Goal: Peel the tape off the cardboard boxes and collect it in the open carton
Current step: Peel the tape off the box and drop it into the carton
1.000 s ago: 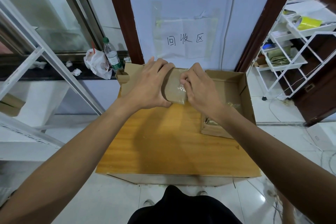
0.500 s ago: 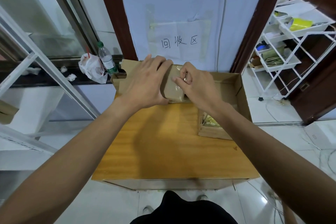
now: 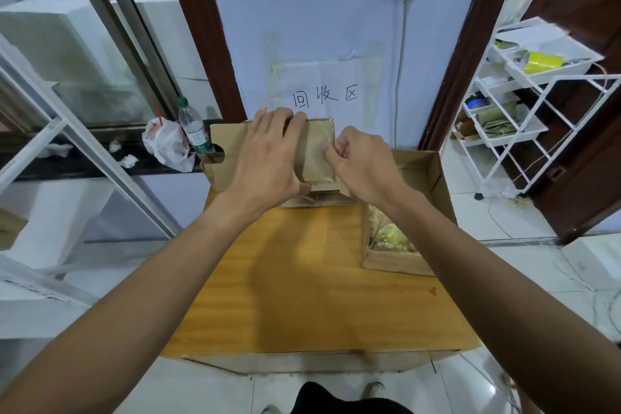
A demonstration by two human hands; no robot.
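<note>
A flattened brown cardboard box [image 3: 228,144] with a handle cut-out stands tilted up at the far edge of the wooden table [image 3: 302,279]. Clear tape [image 3: 317,151] covers its raised right panel. My left hand [image 3: 265,158] grips the box, fingers curled over its top edge. My right hand [image 3: 356,165] pinches the tape at the panel's right edge. The open carton [image 3: 437,178] sits at the table's right, with crumpled yellowish tape [image 3: 389,235] inside; my right forearm hides part of it.
A plastic bottle [image 3: 195,128] and a white bag [image 3: 168,144] rest on the dark sill at the left. A white wire shelf rack [image 3: 524,104] stands at the right. A paper sign is taped on the wall behind the box.
The box has been lifted and tilted more upright. My right hand has shifted to the panel's right edge and pinches the tape there. The view has tilted up slightly.
</note>
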